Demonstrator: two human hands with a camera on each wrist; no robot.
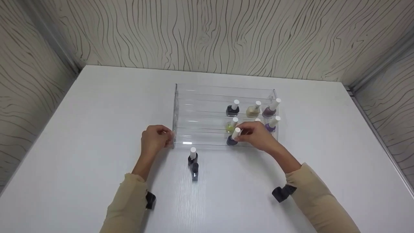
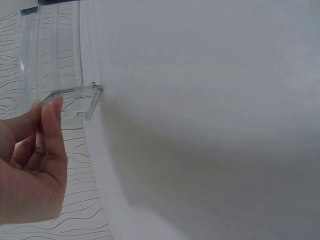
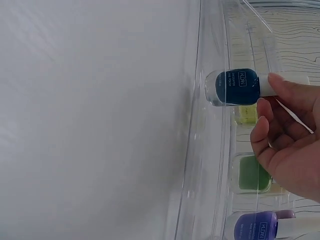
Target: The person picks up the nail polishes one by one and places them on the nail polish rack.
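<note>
Dark blue glass nail-polish bottle with white cap (image 3: pixel 237 87), label legibly ending in "DRN", finer lines too blurred to read. Long axis near upright, cap up. At front tier of clear acrylic stepped rack (image 1: pixel 200 139), right of middle, near front edge; cannot tell if touching. Cap pinched between thumb and fingers of right hand (image 1: pixel 255 134); left hand (image 1: pixel 156 139) pinching rack's left side near front corner. Only from right wrist: label letters, similar ones on violet glass bottle (image 3: pixel 254 226) near rack's right edge, and body of green glass bottle (image 3: pixel 252 173)
</note>
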